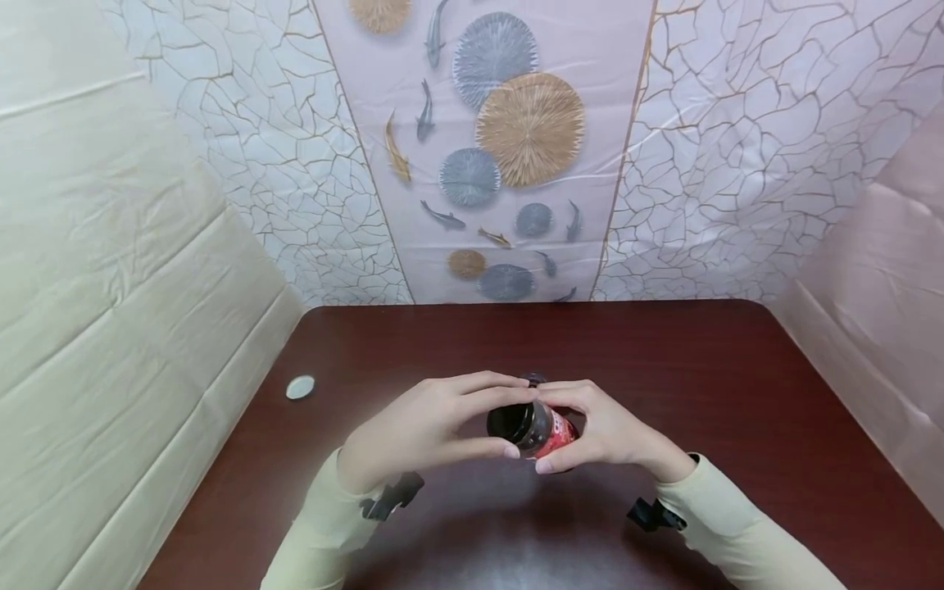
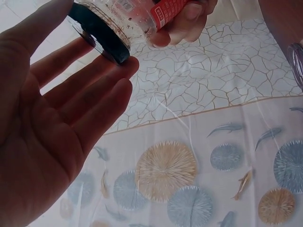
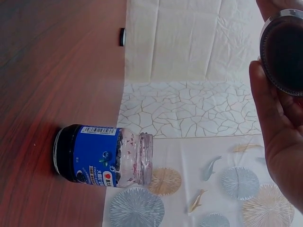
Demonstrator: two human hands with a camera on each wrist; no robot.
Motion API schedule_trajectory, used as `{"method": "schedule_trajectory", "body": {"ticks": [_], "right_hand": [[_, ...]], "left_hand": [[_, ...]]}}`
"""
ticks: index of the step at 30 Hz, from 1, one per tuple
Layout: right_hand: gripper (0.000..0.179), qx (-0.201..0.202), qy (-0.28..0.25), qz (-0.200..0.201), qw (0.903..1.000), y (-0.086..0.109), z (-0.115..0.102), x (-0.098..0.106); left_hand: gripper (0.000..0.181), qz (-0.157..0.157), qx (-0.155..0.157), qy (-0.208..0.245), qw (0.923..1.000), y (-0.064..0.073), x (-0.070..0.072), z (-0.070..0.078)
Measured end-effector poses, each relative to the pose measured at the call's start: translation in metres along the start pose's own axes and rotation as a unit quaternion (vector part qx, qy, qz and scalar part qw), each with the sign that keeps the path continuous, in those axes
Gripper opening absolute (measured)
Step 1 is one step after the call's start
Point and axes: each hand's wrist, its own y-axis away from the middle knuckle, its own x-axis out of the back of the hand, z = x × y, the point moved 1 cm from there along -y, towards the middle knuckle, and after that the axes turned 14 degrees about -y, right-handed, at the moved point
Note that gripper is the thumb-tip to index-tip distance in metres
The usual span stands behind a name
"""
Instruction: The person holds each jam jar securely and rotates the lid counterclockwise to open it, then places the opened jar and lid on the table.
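Observation:
My left hand [image 1: 420,422] grips the dark lid [image 2: 106,35] of a tilted glass jar, thumb on one edge and fingertips on the other. The jar with a red label [image 1: 558,433] is held around its body by my right hand [image 1: 610,426], above the table. Its dark round base [image 3: 287,54] shows in the right wrist view. Just behind the hands stands a second jar with a blue label [image 3: 97,155], its mouth uncovered and purple residue inside the neck; in the head view the hands mostly hide it.
A loose lid [image 1: 300,387] with a pale face lies near the left edge of the dark red wooden table [image 1: 664,360]. Patterned cloth [image 1: 501,238] hangs behind the table, and plain cream cloth [image 1: 111,344] runs along the left side.

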Motion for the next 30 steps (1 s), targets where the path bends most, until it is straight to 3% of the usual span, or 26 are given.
{"method": "schedule_trajectory", "body": {"ticks": [7,16,25,30], "right_hand": [[0.048,0.0,0.014,0.003,0.9999,0.001,-0.002,-0.003],[0.054,-0.012,0.028,0.015,0.9994,0.006,-0.006,-0.001],[0.058,0.025,0.036,0.002,0.999,0.0,-0.002,-0.003],[0.058,-0.002,0.03,0.0,0.9995,-0.001,0.0,-0.006]], "left_hand": [[0.054,-0.003,0.027,-0.014,0.9995,0.001,0.0,0.002],[0.044,-0.002,0.044,-0.06,0.9972,-0.01,-0.002,0.003],[0.037,-0.01,0.088,-0.084,0.9925,-0.008,-0.001,0.006],[0.042,0.007,0.092,-0.12,0.9885,-0.005,-0.002,0.006]]}}
